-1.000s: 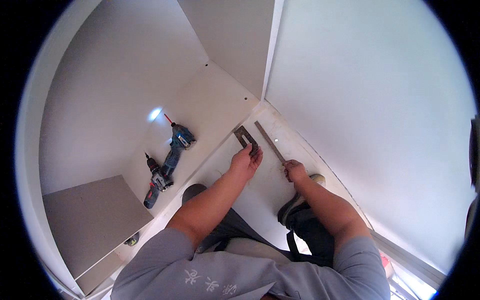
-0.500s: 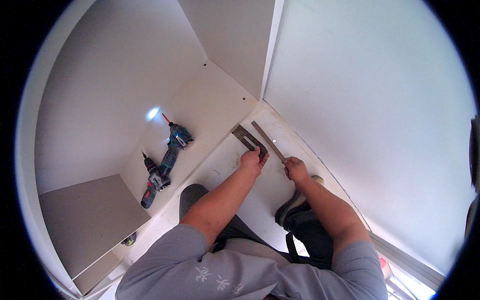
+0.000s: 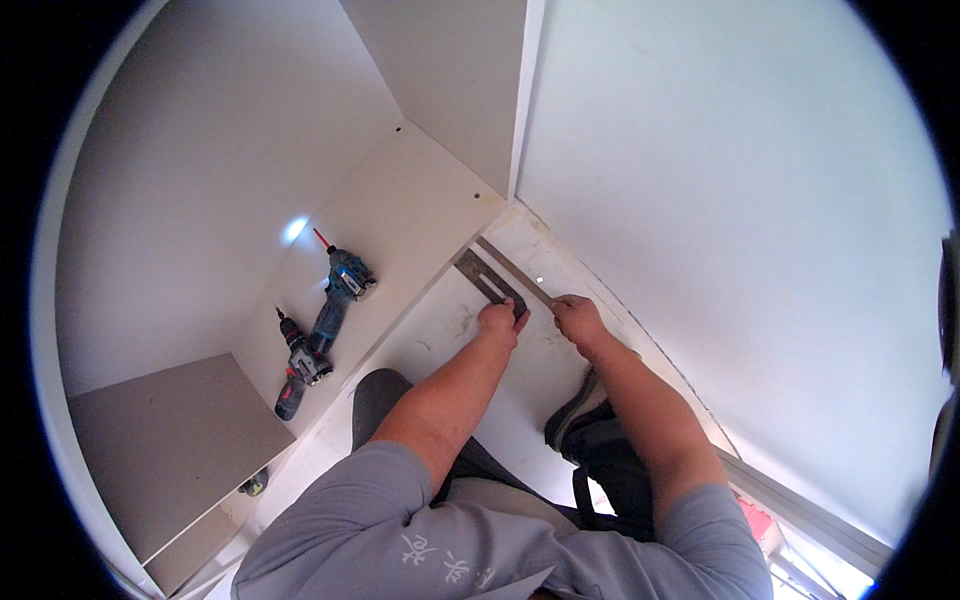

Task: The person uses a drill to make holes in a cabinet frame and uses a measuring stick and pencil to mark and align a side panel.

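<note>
My left hand (image 3: 499, 325) is closed round the near end of a dark, flat piece with a long slot through its middle (image 3: 473, 268). That piece's far end lies at the lower front edge of the white cabinet (image 3: 410, 215), and whether it passes underneath cannot be made out. In my right hand (image 3: 577, 322) is a thin, flat brown strip (image 3: 517, 271), gripped by its near end. The strip runs beside the slotted piece, a narrow gap between them, and its far tip also meets the cabinet's bottom edge.
Two cordless drills, one blue and black (image 3: 340, 290) and one grey and red (image 3: 305, 362), lie on the cabinet's bottom panel. A grey-brown panel (image 3: 180, 440) stands at left. To the right rises a large pale panel (image 3: 720, 200). My shoe (image 3: 578, 405) rests on the dusty floor (image 3: 530, 395).
My right hand has pushed the strip forward and left, bringing its tip to the cabinet edge and nearer the slotted piece. My left hand has moved little; the whole view has shifted slightly.
</note>
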Demonstrator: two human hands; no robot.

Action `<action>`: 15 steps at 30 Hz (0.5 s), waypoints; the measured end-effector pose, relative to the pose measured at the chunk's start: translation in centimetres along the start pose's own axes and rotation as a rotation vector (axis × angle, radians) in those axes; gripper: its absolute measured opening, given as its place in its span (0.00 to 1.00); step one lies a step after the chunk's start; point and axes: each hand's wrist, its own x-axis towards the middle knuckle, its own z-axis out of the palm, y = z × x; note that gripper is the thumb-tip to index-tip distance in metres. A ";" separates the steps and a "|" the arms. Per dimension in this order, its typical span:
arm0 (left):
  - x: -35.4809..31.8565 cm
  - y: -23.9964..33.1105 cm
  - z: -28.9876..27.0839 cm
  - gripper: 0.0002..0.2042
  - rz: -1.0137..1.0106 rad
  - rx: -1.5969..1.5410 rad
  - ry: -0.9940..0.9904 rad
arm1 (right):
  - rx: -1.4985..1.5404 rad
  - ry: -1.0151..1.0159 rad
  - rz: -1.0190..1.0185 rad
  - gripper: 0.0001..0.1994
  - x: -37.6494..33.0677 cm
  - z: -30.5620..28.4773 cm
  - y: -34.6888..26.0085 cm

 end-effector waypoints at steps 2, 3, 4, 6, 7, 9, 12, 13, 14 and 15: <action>0.0 0.2 -0.2 0.10 0.001 0.031 -0.033 | -0.063 0.000 -0.022 0.14 0.6 0.5 -0.1; -0.1 0.3 -0.3 0.10 0.001 0.030 -0.042 | -0.071 -0.010 -0.031 0.15 1.1 0.9 0.1; -0.3 0.3 -0.5 0.11 0.001 0.029 -0.050 | -0.080 -0.021 -0.039 0.15 1.5 1.2 0.4; -1.1 0.7 -0.8 0.11 -0.019 -0.008 -0.115 | -0.082 -0.023 -0.020 0.16 1.7 1.5 0.3; -1.5 1.0 -1.2 0.11 -0.039 -0.043 -0.174 | -0.083 -0.025 -0.011 0.16 1.7 1.6 0.3; -2.4 2.5 -1.7 0.10 -0.062 -0.066 -0.276 | -0.184 0.001 -0.144 0.16 2.7 2.1 2.5; -3.5 5.7 -2.0 0.10 -0.088 -0.101 -0.349 | -0.151 0.022 -0.187 0.16 3.7 2.5 4.4; -4.0 6.4 -1.9 0.09 -0.116 -0.149 -0.343 | -0.110 0.026 -0.173 0.15 3.6 2.7 4.4; -4.6 6.8 -1.7 0.09 -0.145 -0.200 -0.340 | -0.158 0.024 -0.196 0.15 3.6 2.8 4.5; -5.3 6.8 -1.5 0.09 -0.143 -0.181 -0.371 | -0.206 0.024 -0.218 0.15 3.5 3.1 4.7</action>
